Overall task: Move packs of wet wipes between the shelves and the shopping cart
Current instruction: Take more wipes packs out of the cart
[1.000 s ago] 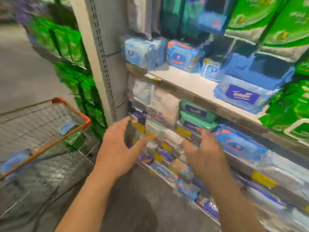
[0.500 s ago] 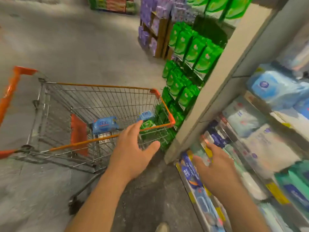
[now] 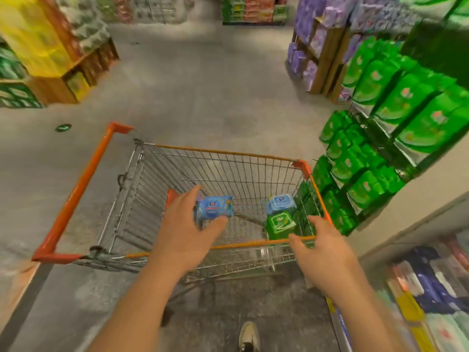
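Note:
A wire shopping cart (image 3: pixel 83 179) with orange rims stands in front of me. Three packs of wet wipes lie in it: a blue pack (image 3: pixel 214 208) near the middle, and a light blue pack (image 3: pixel 281 203) with a green pack (image 3: pixel 280 223) in front of it at the right. My left hand (image 3: pixel 185 237) reaches over the near rim, fingers and thumb spread either side of the blue pack; I cannot tell if they touch it. My right hand (image 3: pixel 322 247) hovers open over the near right corner, holding nothing.
Shelves of wipes packs (image 3: pixel 431 288) run along my lower right. Green packages (image 3: pixel 368 158) are stacked just right of the cart, purple ones (image 3: pixel 312 49) farther back. A yellow display (image 3: pixel 38 41) stands far left. Bare floor surrounds the cart; my shoe (image 3: pixel 248 335) shows below.
My view has swung left from the shelves to the cart. Both hands moved away from the shelf toward the cart; the left hand now frames the blue pack.

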Available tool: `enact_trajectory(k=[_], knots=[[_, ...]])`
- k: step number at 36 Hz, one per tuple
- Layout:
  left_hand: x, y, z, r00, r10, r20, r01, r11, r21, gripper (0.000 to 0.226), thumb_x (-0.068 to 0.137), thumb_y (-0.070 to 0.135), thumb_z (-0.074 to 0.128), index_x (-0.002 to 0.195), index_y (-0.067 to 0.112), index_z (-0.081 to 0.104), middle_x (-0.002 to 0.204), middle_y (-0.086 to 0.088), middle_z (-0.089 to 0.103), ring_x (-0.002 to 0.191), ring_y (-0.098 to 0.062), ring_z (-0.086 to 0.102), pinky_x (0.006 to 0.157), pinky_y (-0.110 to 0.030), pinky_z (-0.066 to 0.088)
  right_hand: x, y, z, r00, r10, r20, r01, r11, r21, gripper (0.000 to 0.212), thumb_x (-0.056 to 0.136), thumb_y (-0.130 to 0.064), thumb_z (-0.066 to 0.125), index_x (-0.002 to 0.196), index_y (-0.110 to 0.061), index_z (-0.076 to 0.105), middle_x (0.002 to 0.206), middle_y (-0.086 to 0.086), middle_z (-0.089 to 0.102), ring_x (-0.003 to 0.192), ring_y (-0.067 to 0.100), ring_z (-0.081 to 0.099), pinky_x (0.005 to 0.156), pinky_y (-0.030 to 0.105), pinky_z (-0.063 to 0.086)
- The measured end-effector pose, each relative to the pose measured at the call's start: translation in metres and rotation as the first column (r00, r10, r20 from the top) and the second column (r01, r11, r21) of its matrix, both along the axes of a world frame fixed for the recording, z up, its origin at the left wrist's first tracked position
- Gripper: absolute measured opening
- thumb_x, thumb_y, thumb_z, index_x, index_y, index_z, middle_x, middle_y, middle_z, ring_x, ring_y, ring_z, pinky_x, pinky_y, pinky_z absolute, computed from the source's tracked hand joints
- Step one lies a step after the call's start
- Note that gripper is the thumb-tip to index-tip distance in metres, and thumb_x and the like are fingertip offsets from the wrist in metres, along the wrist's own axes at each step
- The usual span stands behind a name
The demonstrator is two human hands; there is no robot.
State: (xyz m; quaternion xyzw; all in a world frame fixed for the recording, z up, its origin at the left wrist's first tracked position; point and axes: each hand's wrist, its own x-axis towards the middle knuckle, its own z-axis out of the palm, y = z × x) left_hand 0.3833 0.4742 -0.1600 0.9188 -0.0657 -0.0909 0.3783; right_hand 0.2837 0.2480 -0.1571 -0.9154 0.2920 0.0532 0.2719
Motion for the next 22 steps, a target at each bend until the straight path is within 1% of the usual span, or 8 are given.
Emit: enact_trajectory(k=[2, 4, 5, 6, 8, 10, 13, 22], knots=[[0.015, -0.007, 0.005, 0.999, 0.031, 0.03, -0.031, 1.0, 0.003, 0.082, 0.088, 0.051, 0.071, 0.158, 0.035, 0.03, 0.148, 0.009, 0.042, 0.129, -0.005, 0.039, 0.108, -0.027, 0.032, 0.02, -0.016, -0.001, 1.0, 0.009, -0.005, -0.009, 1.0, 0.02, 0.063, 0.097, -0.047, 0.056, 0.15, -0.017, 0.037, 0.152, 0.003, 0.042, 0.141, 0.024, 0.037, 0.116, 0.04, 0.032], [0.027, -0.014, 0.008, 0.997, 0.059, 0.049, -0.06, 0.998, 0.019, 0.082, 0.088, 0.05, 0.071, 0.158, 0.033, 0.031, 0.131, 0.018, 0.042, 0.113, 0.005, 0.032, 0.094, -0.017, 0.026, 0.038, -0.031, -0.003, 1.0, 0.003, 0.017, -0.004, 0.999, 0.052, 0.068, 0.096, -0.047, 0.058, 0.152, -0.015, 0.037, 0.155, 0.005, 0.041, 0.142, 0.025, 0.037, 0.118, 0.041, 0.03], [0.033, -0.017, 0.009, 0.995, 0.079, 0.056, -0.081, 0.996, 0.029, 0.082, 0.088, 0.05, 0.071, 0.158, 0.032, 0.032, 0.126, 0.019, 0.04, 0.11, 0.004, 0.032, 0.092, -0.016, 0.024, 0.047, -0.037, -0.003, 1.0, 0.006, 0.027, -0.008, 0.999, 0.052, 0.069, 0.096, -0.047, 0.058, 0.152, -0.014, 0.037, 0.155, 0.005, 0.041, 0.143, 0.025, 0.037, 0.119, 0.042, 0.03], [0.039, -0.02, 0.01, 0.993, 0.099, 0.059, -0.102, 0.994, 0.037, 0.083, 0.087, 0.05, 0.072, 0.158, 0.031, 0.033, 0.126, 0.017, 0.041, 0.114, 0.0, 0.035, 0.092, -0.018, 0.025, 0.055, -0.044, -0.004, 0.999, 0.015, 0.041, -0.017, 0.999, 0.046, 0.068, 0.096, -0.047, 0.059, 0.152, -0.014, 0.038, 0.155, 0.006, 0.042, 0.142, 0.026, 0.039, 0.118, 0.042, 0.031], [0.049, -0.024, 0.012, 0.99, 0.127, 0.059, -0.13, 0.99, 0.062, 0.083, 0.087, 0.05, 0.072, 0.157, 0.032, 0.033, 0.144, 0.009, 0.045, 0.133, -0.01, 0.039, 0.104, -0.027, 0.03, 0.071, -0.053, -0.005, 0.998, 0.026, 0.065, -0.028, 0.999, 0.033, 0.065, 0.096, -0.045, 0.06, 0.148, -0.012, 0.042, 0.15, 0.009, 0.047, 0.136, 0.028, 0.045, 0.111, 0.039, 0.037], [0.057, -0.026, 0.012, 0.99, 0.138, 0.041, -0.141, 0.986, 0.089, 0.083, 0.087, 0.05, 0.071, 0.158, 0.034, 0.03, 0.159, 0.004, 0.037, 0.144, -0.016, 0.034, 0.115, -0.035, 0.029, 0.086, -0.06, -0.007, 0.997, 0.038, 0.072, -0.039, 0.999, 0.016, 0.063, 0.095, -0.046, 0.06, 0.146, -0.013, 0.044, 0.147, 0.008, 0.05, 0.132, 0.028, 0.048, 0.108, 0.039, 0.039], [0.069, -0.029, 0.011, 0.991, 0.131, 0.011, -0.131, 0.983, 0.125, 0.086, 0.088, 0.056, 0.067, 0.16, 0.036, 0.024, 0.164, 0.005, 0.029, 0.149, -0.017, 0.027, 0.12, -0.042, 0.026, 0.106, -0.067, -0.009, 0.996, 0.066, 0.066, -0.067, 0.998, 0.013, 0.064, 0.095, -0.05, 0.057, 0.147, -0.016, 0.042, 0.149, 0.005, 0.048, 0.132, 0.028, 0.048, 0.11, 0.043, 0.04], [0.12, -0.03, -0.013, 0.988, 0.13, -0.089, -0.11, 0.973, 0.202, 0.087, 0.089, 0.062, 0.063, 0.16, 0.038, 0.02, 0.168, 0.007, 0.022, 0.154, -0.016, 0.018, 0.122, -0.044, 0.022, 0.163, -0.064, -0.031, 0.994, 0.106, 0.002, -0.106, 0.992, 0.063, 0.064, 0.096, -0.047, 0.057, 0.148, -0.013, 0.041, 0.146, 0.008, 0.049, 0.13, 0.031, 0.049, 0.111, 0.049, 0.04]])
